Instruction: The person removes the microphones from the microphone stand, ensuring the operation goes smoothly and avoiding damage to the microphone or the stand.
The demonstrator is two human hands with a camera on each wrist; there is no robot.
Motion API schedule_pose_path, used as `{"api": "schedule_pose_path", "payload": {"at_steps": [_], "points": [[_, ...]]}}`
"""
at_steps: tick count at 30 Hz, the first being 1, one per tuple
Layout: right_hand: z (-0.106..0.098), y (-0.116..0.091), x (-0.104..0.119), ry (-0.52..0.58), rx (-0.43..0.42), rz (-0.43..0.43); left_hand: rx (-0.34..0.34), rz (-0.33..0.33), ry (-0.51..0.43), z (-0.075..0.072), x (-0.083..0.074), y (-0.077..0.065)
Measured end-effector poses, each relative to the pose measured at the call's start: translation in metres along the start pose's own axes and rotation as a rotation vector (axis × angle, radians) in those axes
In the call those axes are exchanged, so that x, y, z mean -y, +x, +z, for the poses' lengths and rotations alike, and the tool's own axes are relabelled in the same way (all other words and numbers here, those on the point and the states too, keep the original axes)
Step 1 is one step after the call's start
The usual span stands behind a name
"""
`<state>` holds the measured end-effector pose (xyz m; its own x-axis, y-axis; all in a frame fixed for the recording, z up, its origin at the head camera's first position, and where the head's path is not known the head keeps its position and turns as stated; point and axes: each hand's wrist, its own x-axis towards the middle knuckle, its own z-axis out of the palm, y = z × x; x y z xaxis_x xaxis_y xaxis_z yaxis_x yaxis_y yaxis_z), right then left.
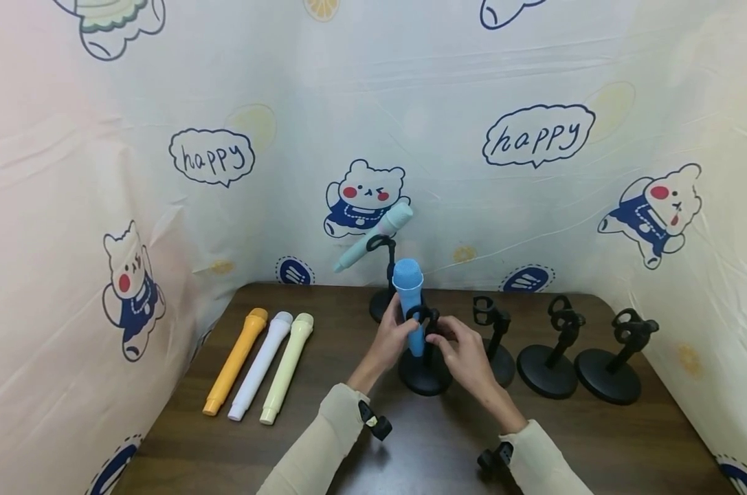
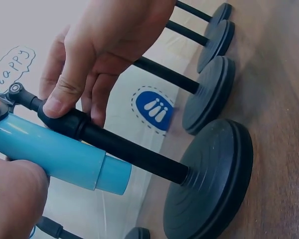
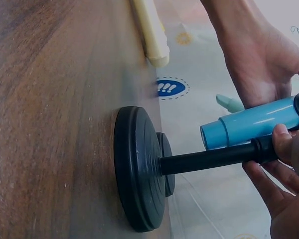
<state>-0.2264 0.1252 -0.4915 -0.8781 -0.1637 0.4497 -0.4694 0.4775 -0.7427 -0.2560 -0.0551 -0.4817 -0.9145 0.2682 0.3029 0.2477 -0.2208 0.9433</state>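
Blue mic (image 1: 411,295) is nearly upright in the ring of a black stand (image 1: 425,379), near the middle of the surface (image 1: 410,450). We pinch it with our left grip (image 1: 388,344), and our right grip (image 1: 468,352) pinches the stand's neck. Behind, a pale green mic (image 1: 362,246) tilts in the back stand (image 1: 380,306). To our left, an orange mic (image 1: 236,361), white mic (image 1: 260,366) and yellow mic (image 1: 287,368) lie side by side. To our right, we see three more stands (image 1: 546,375).

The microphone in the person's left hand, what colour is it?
The microphone is blue. It shows best in the head view.
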Motion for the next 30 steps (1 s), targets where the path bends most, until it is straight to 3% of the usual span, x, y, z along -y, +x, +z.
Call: {"api": "schedule_pose_path", "payload": {"at_steps": [11,21,30], "points": [[-0.002,0.002,0.002,0.005,0.034,0.073,0.035,0.017,0.183,-0.010,-0.010,-0.003],[-0.003,0.005,0.006,0.013,0.048,0.101,-0.019,0.086,0.388,-0.015,-0.045,0.001],[-0.002,0.005,0.007,0.005,0.008,0.094,-0.079,0.148,0.420,-0.011,-0.055,0.010]]}}
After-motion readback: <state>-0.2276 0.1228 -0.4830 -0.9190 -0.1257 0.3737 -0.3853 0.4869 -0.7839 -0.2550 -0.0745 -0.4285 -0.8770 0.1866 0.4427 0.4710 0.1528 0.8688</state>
